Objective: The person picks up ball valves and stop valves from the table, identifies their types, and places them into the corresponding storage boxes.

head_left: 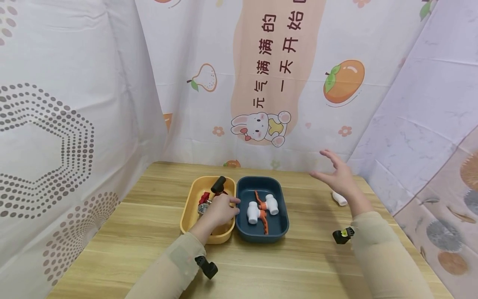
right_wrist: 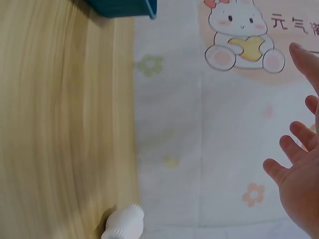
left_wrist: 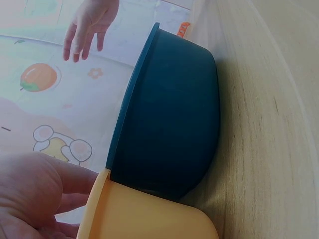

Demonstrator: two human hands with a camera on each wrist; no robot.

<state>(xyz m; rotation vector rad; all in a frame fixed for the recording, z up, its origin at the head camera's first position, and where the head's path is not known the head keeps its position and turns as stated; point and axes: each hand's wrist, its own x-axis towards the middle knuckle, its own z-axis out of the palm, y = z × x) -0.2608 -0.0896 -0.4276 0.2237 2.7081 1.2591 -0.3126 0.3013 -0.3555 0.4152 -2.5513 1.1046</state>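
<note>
My left hand point(head_left: 220, 209) is over the right side of a yellow bin point(head_left: 186, 207), its fingertips reaching across the rim beside the blue bin point(head_left: 261, 238). No held object shows between its thumb and fingers. In the yellow bin are metal valve pieces, one with a red handle point(head_left: 204, 198) and one with a black handle point(head_left: 218, 184); the hand hides part of them. Two white plastic valves point(head_left: 253, 213) with orange handles lie in the blue bin. My right hand point(head_left: 341, 178) is raised above the table's right side, fingers spread, holding nothing.
A white plastic fitting point(head_left: 339, 198) lies on the wooden table point(head_left: 310, 257) beneath my right hand, partly hidden by the forearm. The two bins stand side by side, touching. Printed curtains point(head_left: 201, 124) hang behind the table and along both sides.
</note>
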